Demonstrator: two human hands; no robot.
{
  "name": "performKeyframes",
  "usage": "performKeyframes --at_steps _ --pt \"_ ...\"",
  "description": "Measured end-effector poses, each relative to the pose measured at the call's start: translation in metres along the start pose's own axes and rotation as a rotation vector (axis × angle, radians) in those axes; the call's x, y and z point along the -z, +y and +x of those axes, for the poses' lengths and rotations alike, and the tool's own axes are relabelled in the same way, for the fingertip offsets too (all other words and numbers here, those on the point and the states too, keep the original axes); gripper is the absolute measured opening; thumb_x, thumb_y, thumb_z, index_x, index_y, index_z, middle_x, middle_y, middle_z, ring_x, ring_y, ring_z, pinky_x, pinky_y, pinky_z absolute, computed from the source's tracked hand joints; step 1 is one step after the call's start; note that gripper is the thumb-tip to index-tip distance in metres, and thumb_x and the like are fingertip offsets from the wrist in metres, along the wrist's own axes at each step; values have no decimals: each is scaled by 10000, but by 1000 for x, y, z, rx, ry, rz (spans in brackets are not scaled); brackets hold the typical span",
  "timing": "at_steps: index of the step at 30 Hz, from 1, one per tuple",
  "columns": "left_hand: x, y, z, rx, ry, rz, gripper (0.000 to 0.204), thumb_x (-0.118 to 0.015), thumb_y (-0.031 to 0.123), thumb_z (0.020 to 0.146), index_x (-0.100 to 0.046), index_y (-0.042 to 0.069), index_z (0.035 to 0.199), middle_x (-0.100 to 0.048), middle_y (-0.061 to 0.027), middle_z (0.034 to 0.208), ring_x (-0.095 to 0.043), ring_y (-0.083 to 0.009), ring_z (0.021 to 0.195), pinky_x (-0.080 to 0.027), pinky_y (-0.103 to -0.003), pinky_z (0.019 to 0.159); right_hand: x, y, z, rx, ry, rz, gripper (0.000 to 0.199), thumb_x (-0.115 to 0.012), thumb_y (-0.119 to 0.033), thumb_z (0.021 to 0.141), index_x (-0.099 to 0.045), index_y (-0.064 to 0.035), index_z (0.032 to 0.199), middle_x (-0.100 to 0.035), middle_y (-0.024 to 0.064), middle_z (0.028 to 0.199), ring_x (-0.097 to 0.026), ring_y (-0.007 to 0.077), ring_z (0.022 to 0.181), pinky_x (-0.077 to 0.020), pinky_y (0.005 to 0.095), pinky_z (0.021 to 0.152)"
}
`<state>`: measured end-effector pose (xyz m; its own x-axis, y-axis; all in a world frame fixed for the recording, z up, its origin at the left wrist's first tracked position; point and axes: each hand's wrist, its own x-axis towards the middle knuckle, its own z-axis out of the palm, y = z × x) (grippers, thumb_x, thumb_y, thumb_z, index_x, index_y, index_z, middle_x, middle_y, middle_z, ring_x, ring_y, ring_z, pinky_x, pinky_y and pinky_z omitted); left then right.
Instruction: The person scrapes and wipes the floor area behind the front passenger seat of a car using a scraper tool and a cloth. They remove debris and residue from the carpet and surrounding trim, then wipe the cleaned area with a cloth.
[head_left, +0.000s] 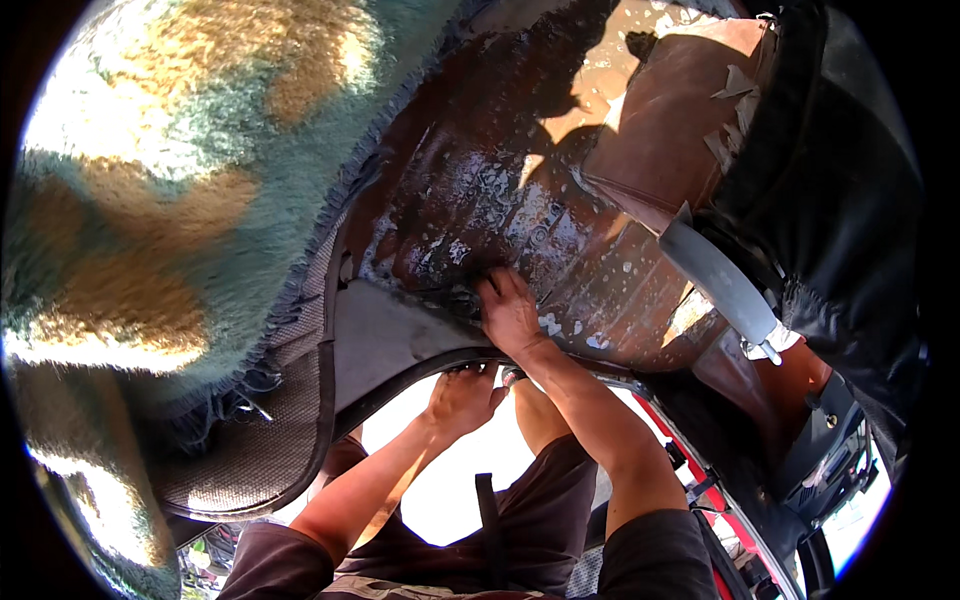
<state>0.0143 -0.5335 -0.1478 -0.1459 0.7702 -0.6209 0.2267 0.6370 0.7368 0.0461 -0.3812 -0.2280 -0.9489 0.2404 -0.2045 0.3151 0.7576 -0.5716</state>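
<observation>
The bare brown floor of a car lies wet in front of me, with suds and whitish patches on it. My right hand is down at its near edge, fingers curled against a dark patch beside the grey sill trim. Whatever is under those fingers is too dark to make out. Lower down, my left hand rests at the black rubber edge of the door opening, its thumb apart. The tips of its fingers fade into shadow there.
A seat with a shaggy green and tan cover fills the left side. On the right are a brown raised hump with torn edges, a grey curved handle and hanging black material. A red door edge shows lower right.
</observation>
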Motion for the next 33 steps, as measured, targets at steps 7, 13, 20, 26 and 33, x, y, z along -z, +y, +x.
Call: performKeyframes --at_steps 7,13,20,26,33 --pt "3 5 4 38 -30 3 544 -627 291 936 -507 -60 1334 -621 -310 1226 -598 -438 1159 -457 -488 1018 40 59 134 -225 260 -217 198 -717 -65 792 -585 -27 934 -588 190 949 -593 424 888 -494 495 766" --pt "-3 1 2 -24 68 48 528 -617 303 945 -514 -54 1321 -619 -315 1223 -592 -444 1164 -457 -486 1022 68 56 137 -107 459 -202 318 -686 6 813 -554 -13 1102 -565 186 1093 -598 405 962 -500 471 812" --pt "-8 -1 -1 11 37 -5 524 -619 309 946 -515 -49 1315 -612 -315 1241 -582 -438 1187 -459 -483 1024 45 2 9 -205 146 -6 338 -621 82 763 -551 -12 1080 -542 151 1092 -611 359 904 -512 454 774" --pt "5 4 1 47 -10 -41 519 -631 304 939 -519 -51 1301 -626 -300 1218 -595 -430 1165 -469 -490 996 21 43 41 -286 186 -60 281 -637 58 746 -566 -17 1008 -539 193 1041 -579 416 960 -504 506 783" --pt "-7 0 2 -28 79 10 505 -626 298 940 -525 -47 1295 -636 -289 1203 -613 -422 1137 -485 -479 979 57 93 209 -493 615 -292 440 -795 -42 688 -496 0 1009 -575 230 1029 -632 418 854 -523 492 774"
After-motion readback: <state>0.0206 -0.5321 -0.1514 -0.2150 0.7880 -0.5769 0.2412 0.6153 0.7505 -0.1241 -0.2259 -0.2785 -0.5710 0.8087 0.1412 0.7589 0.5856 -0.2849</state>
